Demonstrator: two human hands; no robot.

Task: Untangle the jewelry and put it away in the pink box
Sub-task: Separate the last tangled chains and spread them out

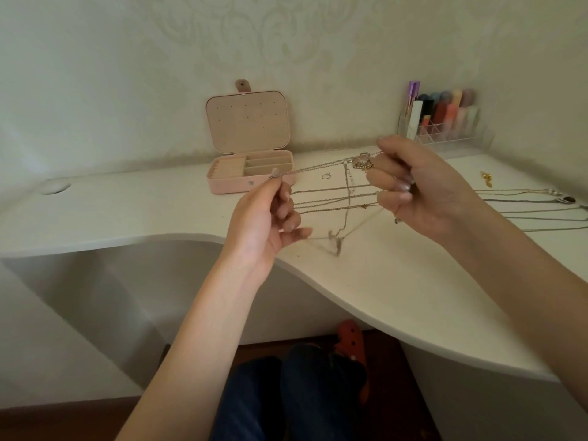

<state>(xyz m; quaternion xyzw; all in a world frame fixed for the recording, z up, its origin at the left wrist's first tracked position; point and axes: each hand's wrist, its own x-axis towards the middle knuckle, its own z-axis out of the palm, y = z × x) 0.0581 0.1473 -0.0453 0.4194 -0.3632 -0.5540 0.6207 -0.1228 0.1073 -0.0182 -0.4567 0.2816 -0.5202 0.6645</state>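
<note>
A tangle of thin metal chains (pixel 334 198) is stretched in the air between my two hands above the white desk. My left hand (pixel 270 218) pinches one chain end between thumb and forefinger, and other strands run to its curled fingers. My right hand (pixel 416 186) grips the other side, with a knot of rings and pendants (pixel 361 162) just left of its fingers. A loop with a clasp (pixel 337 243) hangs down to the desk. The pink box (pixel 229 184) stands open at the back, lid upright.
Several separated necklaces (pixel 534 205) lie stretched on the desk at the right, beside a gold earring (pixel 486 178). A small ring (pixel 325 176) lies near the box. A clear organizer with cosmetics (pixel 445 122) stands at the back right. The desk's curved edge (pixel 350 300) runs below my hands.
</note>
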